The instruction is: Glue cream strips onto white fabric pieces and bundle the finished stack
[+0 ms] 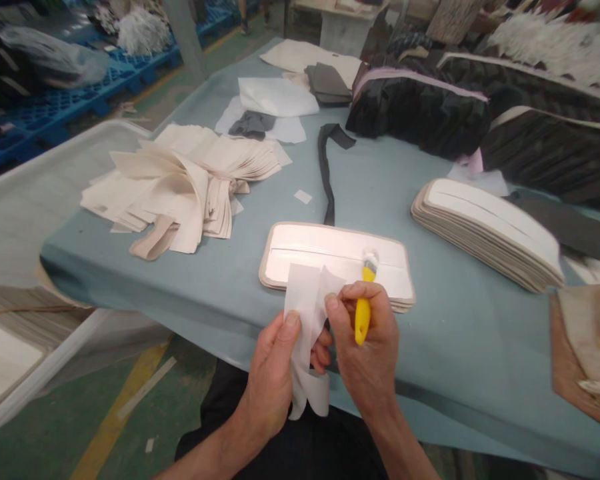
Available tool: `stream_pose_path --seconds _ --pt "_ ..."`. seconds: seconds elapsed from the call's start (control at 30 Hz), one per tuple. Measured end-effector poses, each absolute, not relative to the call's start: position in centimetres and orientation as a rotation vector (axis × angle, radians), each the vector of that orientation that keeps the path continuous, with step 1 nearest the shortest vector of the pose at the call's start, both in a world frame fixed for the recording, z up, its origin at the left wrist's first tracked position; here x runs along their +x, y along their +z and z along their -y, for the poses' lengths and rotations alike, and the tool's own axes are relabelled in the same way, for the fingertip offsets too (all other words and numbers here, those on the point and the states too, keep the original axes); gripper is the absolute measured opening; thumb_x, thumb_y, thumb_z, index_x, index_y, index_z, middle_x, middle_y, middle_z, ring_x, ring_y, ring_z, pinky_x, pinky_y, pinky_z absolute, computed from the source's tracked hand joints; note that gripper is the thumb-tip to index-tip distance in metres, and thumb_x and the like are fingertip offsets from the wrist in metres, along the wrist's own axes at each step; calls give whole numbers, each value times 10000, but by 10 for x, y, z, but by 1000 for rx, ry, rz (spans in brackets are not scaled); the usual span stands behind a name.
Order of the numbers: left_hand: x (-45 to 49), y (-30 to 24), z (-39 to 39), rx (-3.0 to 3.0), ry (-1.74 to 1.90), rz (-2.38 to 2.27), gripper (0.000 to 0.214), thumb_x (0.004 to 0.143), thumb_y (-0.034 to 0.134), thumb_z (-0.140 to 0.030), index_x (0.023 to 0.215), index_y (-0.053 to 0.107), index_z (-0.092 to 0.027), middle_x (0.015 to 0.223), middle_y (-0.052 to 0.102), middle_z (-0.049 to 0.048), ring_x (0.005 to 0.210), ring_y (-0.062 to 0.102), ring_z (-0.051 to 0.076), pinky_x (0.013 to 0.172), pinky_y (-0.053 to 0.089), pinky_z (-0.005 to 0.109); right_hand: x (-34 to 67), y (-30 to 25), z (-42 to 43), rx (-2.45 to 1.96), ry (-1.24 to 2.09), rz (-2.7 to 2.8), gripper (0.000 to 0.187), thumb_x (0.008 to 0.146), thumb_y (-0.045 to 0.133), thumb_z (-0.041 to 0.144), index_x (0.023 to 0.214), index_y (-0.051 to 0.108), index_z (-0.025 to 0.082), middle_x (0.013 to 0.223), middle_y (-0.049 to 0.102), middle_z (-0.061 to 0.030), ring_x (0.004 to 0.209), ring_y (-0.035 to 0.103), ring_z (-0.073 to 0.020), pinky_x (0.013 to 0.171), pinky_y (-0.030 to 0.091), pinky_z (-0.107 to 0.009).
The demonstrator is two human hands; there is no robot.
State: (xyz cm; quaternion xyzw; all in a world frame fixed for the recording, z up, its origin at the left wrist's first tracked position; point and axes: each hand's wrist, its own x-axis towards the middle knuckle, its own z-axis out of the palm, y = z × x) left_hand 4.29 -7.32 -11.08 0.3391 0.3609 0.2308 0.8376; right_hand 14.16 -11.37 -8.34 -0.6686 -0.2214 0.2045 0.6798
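Note:
My left hand [275, 373] is closed on thin white strips [303, 300], thumb on top; their lower ends curl down over my lap. My right hand [367, 340] holds a small brush with a yellow handle [363, 317]. Its thumb and forefinger also meet the edge of a white strip. The brush's bristles point away from me, over a low stack of white rounded panels [325, 243] with beige edges. A dark slit line runs along the top panel. The strips' upper ends overlap the near edge of this stack.
Loose cream fabric pieces [180, 167] lie at the left of the blue-green table [240, 267]. On the right stands a taller panel stack [485, 227], with black bundled pieces [420, 107] behind. A black strap [325, 167] lies mid-table. White-lined bins [20, 180] border the left side.

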Motion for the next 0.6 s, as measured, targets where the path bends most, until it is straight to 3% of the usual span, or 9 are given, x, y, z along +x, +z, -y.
stream_pose_path --seconds 0.2,0.4,0.6 --pt "37 -110 71 854 493 -810 552 950 616 -688 878 691 -146 579 599 -6 478 498 97 477 413 198 154 -89 114 -1708 -30 605 157 864 729 298 884 588 232 738 621 46 597 592 -119 576 503 -244" --pt "38 -108 74 1110 572 -823 580 959 569 -722 786 654 -175 622 614 4 578 561 134 575 469 233 146 -84 107 -1683 69 579 180 876 739 336 896 591 235 819 716 11 705 667 -144 637 535 -255" --pt "43 -111 71 1078 645 -821 531 965 580 -702 919 700 -186 725 674 8 670 602 157 640 506 243 130 -84 108 -1628 310 487 252 932 761 401 921 574 233 898 798 -26 662 714 -146 619 589 -265"
